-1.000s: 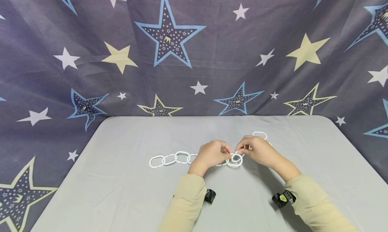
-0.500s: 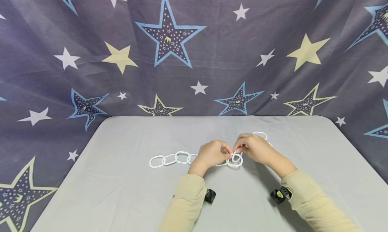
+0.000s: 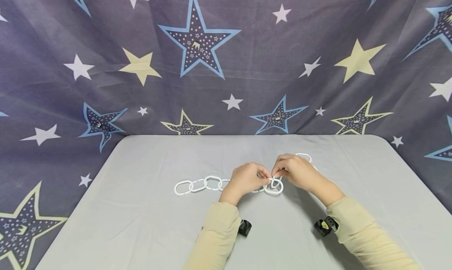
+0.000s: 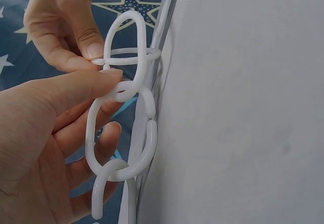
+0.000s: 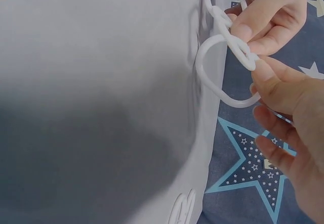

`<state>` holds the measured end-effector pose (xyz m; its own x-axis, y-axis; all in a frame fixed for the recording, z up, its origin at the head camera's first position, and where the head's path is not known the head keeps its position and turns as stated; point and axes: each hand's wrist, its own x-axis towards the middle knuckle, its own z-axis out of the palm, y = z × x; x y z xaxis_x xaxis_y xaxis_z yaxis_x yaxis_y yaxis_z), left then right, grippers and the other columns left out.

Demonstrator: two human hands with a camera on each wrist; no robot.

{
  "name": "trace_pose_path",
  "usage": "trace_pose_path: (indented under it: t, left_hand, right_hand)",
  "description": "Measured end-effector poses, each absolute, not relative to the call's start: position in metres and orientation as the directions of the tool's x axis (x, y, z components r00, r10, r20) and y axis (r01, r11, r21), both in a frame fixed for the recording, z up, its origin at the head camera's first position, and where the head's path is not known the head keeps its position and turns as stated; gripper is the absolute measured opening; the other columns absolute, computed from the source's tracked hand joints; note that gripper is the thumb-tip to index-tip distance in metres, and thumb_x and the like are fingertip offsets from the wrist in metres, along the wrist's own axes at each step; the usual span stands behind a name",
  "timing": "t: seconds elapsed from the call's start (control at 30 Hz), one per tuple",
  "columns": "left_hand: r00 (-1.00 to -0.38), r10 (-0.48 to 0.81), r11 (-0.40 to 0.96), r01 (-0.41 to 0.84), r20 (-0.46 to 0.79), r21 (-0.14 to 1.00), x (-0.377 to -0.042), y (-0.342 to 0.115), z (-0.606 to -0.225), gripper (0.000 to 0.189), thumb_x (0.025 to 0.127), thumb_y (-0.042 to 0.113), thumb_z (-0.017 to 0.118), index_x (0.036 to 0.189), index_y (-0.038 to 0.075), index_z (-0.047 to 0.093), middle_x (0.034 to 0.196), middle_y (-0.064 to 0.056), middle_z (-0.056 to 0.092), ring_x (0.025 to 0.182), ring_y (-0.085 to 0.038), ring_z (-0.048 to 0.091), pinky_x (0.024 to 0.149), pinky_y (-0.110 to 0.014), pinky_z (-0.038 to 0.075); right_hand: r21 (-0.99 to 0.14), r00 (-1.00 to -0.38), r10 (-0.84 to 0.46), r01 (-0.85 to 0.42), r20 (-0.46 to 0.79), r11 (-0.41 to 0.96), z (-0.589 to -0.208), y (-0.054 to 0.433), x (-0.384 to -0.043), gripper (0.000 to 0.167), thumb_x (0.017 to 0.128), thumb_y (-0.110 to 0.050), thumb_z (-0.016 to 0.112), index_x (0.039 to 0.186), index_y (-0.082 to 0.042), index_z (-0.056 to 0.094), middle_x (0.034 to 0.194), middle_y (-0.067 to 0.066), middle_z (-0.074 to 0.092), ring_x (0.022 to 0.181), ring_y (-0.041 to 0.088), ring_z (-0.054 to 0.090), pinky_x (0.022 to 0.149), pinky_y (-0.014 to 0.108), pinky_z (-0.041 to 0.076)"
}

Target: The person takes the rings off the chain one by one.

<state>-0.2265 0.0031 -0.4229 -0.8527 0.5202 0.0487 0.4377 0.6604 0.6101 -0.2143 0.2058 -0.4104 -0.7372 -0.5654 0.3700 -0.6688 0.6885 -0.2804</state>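
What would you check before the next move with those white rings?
1. Left hand pinches the chain at its end: ok.
2. Right hand pinches the loose ring: ok.
3. Loose ring meets the end link between the fingertips: ok.
4. Ring fully hooked through the link: cannot tell.
5. Rest of the chain lies flat on the table: ok.
6. Spare ring lies beyond the right hand: ok.
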Motion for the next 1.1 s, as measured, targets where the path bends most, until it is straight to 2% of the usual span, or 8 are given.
trace_pose_path:
  t: [0.5,0.73,1.0,1.1]
  left_hand:
    - [-0.857,0.513,0.664,0.436,0.053,0.607,-0.227,0.003,-0.422,0.004,0.087,0.027,0.077,0.090,0.029,0.078,0.079,0.022,0.066,0.074,0.004,0.057,0.070,-0.025,0.044]
    - [-0.859,0.509,0.670,0.434,0.052,0.602,-0.228,0.003,-0.423,0.004,0.086,0.029,0.077,0.090,0.028,0.078,0.079,0.022,0.066,0.074,0.003,0.056,0.070,-0.025,0.043]
    - [-0.864,0.500,0.668,0.431,0.063,0.607,-0.228,0.003,-0.424,0.004,0.086,0.030,0.077,0.089,0.028,0.078,0.078,0.023,0.065,0.073,0.002,0.056,0.070,-0.026,0.043]
    - [-0.865,0.497,0.667,0.427,0.063,0.611,-0.228,0.003,-0.424,0.004,0.086,0.030,0.077,0.089,0.028,0.078,0.078,0.023,0.064,0.073,0.002,0.056,0.072,-0.027,0.043]
  right_hand:
    - [-0.249,-0.720,-0.554,-0.677,0.418,0.693,-0.411,0.210,-0.216,0.021,0.074,0.000,0.083,0.080,-0.019,0.075,0.081,-0.011,0.065,0.077,0.011,0.064,0.072,0.032,0.054]
    - [-0.333,-0.794,-0.458,-0.592,0.401,0.734,-0.405,0.223,-0.213,0.015,0.078,-0.005,0.081,0.085,-0.018,0.076,0.082,-0.010,0.067,0.078,0.014,0.065,0.074,0.040,0.053]
    - [-0.424,-0.864,-0.346,-0.486,0.366,0.765,-0.404,0.245,-0.207,0.015,0.080,-0.005,0.080,0.089,-0.016,0.076,0.082,-0.009,0.066,0.076,0.012,0.062,0.071,0.042,0.052]
    - [-0.440,-0.882,-0.313,-0.452,0.353,0.776,-0.405,0.253,-0.205,0.015,0.080,-0.002,0.079,0.090,-0.013,0.076,0.081,-0.007,0.066,0.074,0.012,0.060,0.068,0.039,0.050]
